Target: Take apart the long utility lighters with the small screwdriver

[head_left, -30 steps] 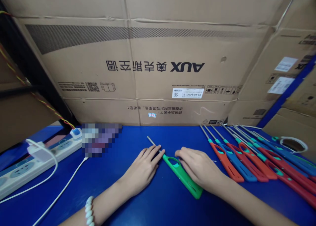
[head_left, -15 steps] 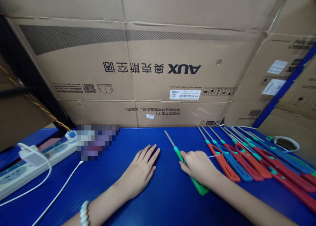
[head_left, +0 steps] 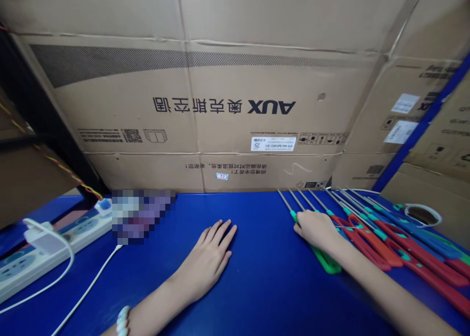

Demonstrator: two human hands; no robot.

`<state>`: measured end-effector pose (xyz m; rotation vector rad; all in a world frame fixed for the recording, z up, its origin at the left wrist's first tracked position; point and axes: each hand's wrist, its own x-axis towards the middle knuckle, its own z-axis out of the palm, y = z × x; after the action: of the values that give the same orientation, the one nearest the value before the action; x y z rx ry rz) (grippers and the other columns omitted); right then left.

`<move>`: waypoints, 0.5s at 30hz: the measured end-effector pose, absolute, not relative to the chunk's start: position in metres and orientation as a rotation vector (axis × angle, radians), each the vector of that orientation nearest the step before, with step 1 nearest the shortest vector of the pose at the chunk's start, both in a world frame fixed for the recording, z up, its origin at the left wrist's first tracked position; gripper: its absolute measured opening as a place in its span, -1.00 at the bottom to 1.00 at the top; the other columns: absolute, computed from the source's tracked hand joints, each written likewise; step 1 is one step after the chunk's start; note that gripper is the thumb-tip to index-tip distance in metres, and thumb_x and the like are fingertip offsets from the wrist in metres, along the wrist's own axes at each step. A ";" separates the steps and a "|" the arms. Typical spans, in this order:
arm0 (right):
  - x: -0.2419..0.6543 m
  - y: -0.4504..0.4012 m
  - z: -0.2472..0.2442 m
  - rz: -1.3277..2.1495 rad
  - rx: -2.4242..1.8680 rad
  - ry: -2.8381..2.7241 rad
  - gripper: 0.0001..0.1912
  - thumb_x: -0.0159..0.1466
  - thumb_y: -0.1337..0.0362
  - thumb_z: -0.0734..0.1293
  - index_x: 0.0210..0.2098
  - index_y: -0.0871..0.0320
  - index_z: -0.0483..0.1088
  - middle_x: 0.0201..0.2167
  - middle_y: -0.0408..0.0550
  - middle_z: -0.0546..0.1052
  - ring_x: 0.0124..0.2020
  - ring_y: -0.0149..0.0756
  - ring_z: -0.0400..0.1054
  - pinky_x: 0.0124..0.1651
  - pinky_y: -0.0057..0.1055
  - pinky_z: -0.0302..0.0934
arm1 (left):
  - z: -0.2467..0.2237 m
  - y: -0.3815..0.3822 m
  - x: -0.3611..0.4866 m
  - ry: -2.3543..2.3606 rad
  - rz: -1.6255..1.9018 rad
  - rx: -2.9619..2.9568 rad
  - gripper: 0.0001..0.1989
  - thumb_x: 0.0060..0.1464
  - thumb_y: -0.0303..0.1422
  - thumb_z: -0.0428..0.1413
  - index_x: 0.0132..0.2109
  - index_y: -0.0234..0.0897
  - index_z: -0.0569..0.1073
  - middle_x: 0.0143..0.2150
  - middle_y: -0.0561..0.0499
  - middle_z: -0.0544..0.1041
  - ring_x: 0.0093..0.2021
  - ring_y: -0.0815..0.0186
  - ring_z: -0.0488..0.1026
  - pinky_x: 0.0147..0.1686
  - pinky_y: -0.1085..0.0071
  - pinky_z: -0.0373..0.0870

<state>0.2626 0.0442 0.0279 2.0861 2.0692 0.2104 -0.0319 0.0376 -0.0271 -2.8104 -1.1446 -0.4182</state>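
My right hand is closed around a green long-nosed lighter, whose metal tube points away from me. The hand covers most of its handle. It lies at the left end of a row of similar lighters, including an orange one and a red one; my hand and forearm hide some handles. My left hand rests flat on the blue tabletop, fingers spread, holding nothing. A bead bracelet circles that wrist.
A tall cardboard wall with upside-down print closes off the back. On the left lie a white power strip with plugs and cables and a blurred-out purple item. A roll of tape stands at the far right.
My right hand has carried the green lighter to the right, from the bare tabletop to beside the row. My left hand has stayed in nearly the same place.
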 end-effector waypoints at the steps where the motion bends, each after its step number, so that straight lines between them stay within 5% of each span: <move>1: 0.263 0.045 0.027 0.213 2.088 2.068 -0.75 0.26 0.38 0.20 -0.29 0.30 0.51 -0.32 0.25 0.58 -0.27 -0.01 0.52 -0.34 -0.32 0.23 | -0.027 0.038 -0.032 -1.143 -0.413 -2.812 -0.52 0.33 -0.33 -0.15 0.34 -0.22 0.02 0.33 -0.17 0.14 0.30 0.05 0.09 0.16 0.04 0.20; 9: 0.251 0.040 0.031 0.376 2.049 2.194 -0.77 0.32 0.37 0.19 -0.16 0.39 0.42 -0.36 0.26 0.56 -0.34 0.03 0.49 -0.34 -0.25 0.23 | -0.026 0.037 -0.031 -1.176 -0.374 -2.823 -0.53 0.33 -0.34 -0.14 0.34 -0.23 0.05 0.32 -0.19 0.15 0.30 0.04 0.08 0.16 0.03 0.20; 15: 0.222 0.026 0.018 0.551 1.587 2.694 -0.95 0.30 0.40 0.28 -0.28 0.21 0.39 -0.30 0.04 0.51 -0.23 -0.13 0.39 -0.12 -0.22 0.20 | -0.026 0.036 -0.031 -1.222 -0.335 -2.829 -0.52 0.33 -0.33 -0.14 0.35 -0.23 0.03 0.34 -0.16 0.12 0.31 0.03 0.06 0.19 0.02 0.16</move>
<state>0.2222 0.0261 0.0183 1.5872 2.6943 0.5512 -0.0308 0.0364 -0.0263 -2.8295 -1.2220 -0.3349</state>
